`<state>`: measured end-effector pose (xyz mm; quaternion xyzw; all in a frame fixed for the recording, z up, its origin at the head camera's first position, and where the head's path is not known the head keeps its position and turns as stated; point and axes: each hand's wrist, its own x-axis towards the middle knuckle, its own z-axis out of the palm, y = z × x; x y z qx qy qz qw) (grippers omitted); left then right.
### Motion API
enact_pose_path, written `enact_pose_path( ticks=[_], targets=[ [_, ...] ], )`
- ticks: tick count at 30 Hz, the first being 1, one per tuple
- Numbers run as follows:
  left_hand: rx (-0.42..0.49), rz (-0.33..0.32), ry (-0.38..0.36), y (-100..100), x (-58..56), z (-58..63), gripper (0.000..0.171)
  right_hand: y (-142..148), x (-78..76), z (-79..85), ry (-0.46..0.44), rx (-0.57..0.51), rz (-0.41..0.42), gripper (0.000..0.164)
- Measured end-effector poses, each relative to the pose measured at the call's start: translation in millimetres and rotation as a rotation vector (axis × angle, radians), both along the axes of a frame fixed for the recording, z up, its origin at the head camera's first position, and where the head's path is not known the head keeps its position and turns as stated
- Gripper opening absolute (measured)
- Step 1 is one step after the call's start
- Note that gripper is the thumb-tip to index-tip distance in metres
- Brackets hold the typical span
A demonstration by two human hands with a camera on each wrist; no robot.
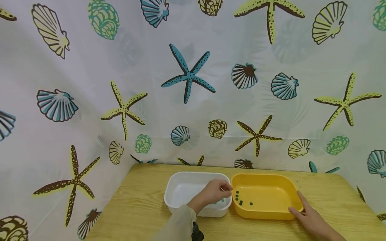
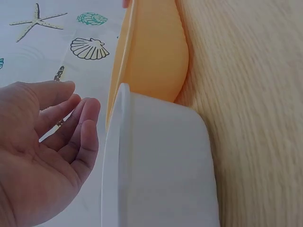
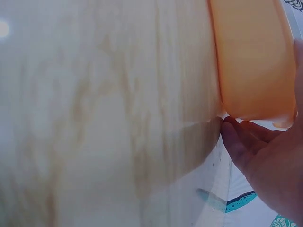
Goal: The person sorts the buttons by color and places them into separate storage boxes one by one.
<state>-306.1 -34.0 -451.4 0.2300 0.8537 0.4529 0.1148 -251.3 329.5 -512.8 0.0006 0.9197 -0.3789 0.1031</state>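
Note:
My left hand (image 1: 214, 191) is over the right end of a white plastic basin (image 1: 176, 197). Its fingers are bent, with thumb and index fingertips close together; I cannot tell whether a small piece is between them. In the left wrist view, the hand (image 2: 52, 142) hovers beside the basin's rim (image 2: 124, 142). A few tiny light-blue pieces (image 1: 222, 200) show in the white basin below it. My right hand (image 1: 310, 217) grips the right end of a yellow basin (image 1: 268, 214), thumb at the front corner and fingers along the side. Several small dark green pieces (image 1: 251, 204) lie in its left part.
Both basins stand side by side, rims close together, on a wood-grain table (image 1: 135, 201). A white curtain (image 1: 193, 113) printed with starfish and shells surrounds the table at the back and sides. A dark band (image 1: 197, 232) is around the left wrist.

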Motion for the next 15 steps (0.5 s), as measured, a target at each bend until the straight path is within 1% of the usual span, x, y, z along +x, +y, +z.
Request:
enact_pose_path(
  ticks=[6, 11, 13, 15],
  targets=[
    [-0.018, -0.021, 0.003, -23, 12.2, -2.1, 0.014, -2, 0.7, 0.8, 0.007, 0.012, -0.008, 0.095],
    [-0.031, -0.026, 0.007, -39, 21.4, -2.4, 0.015, 1, 2.7, 0.2, 0.055, -0.003, -0.001, 0.091],
    [-0.046, -0.021, 0.024, -45, 24.8, -3.1, 0.014, 2, 3.1, 0.2, 0.086, -0.007, 0.008, 0.089],
    [-0.063, -0.018, 0.061, -52, 27.8, -4.8, 0.014, 2, 3.4, 0.4, 0.113, -0.018, 0.008, 0.088]
  ],
)
